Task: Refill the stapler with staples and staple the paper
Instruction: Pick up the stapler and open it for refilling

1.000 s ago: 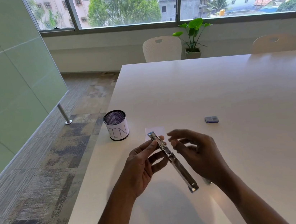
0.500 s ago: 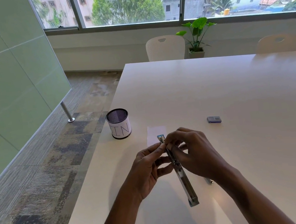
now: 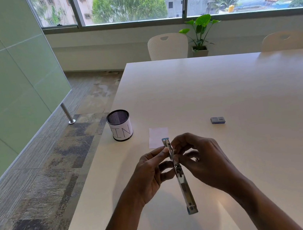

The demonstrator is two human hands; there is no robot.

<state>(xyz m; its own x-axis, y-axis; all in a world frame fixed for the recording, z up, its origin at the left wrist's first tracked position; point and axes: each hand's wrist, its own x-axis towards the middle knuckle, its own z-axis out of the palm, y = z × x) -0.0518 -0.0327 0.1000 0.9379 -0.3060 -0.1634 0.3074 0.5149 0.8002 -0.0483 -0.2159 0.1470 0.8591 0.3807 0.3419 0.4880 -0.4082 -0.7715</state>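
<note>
A long metal stapler [image 3: 183, 184], swung open flat, hangs above the white table [image 3: 220, 90], with its blue-tipped far end pointing away from me. My left hand [image 3: 150, 174] grips its upper half from the left side. My right hand [image 3: 200, 158] pinches the same stretch from the right, fingertips curled onto the metal channel. Whether staples lie under those fingers I cannot tell. A small sheet of pale paper [image 3: 156, 134] lies flat just beyond the stapler. A small blue staple box [image 3: 217, 120] rests further right.
A mesh cup with a paper label reading BIN [image 3: 119, 125] stands near the table's left edge. Two white chairs [image 3: 167, 46] and a potted plant [image 3: 200, 37] are at the far end. Frosted glass panels line the left.
My right hand, open beside the stapler a second ago, has closed its fingers onto the upper part. The stapler has turned from a slant to nearly straight away from me.
</note>
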